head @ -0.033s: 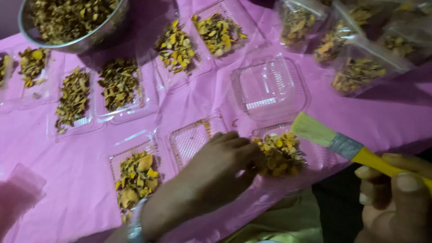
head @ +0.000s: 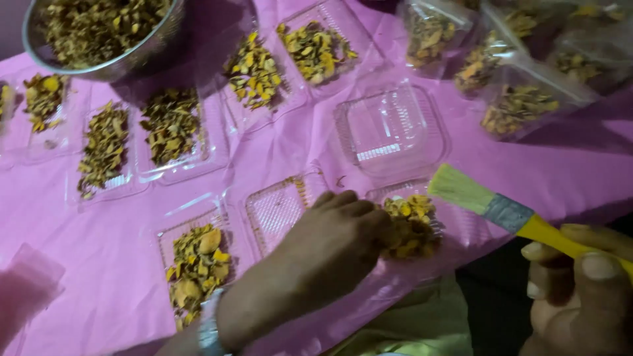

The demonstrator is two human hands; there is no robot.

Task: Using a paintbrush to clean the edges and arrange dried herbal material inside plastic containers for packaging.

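My left hand (head: 330, 244) reaches across the pink tablecloth (head: 560, 171), its fingers curled into a heap of dried yellow pieces (head: 412, 227). The heap lies in a clear plastic tray (head: 461, 227) at the near edge. My right hand (head: 580, 290) is at the lower right, closed around the yellow handle of a flat paintbrush (head: 501, 211). The brush's pale bristles hover just right of the heap, above the same tray. An empty ribbed tray (head: 277, 207) sits just left of my left hand's knuckles.
A metal bowl (head: 99, 39) of dried pieces stands at the far left. Several filled clear trays (head: 171, 125) lie across the cloth, and one empty tray (head: 392, 128) sits in the middle. Filled plastic bags (head: 521, 99) crowd the far right. Another filled tray (head: 198, 264) is near the front.
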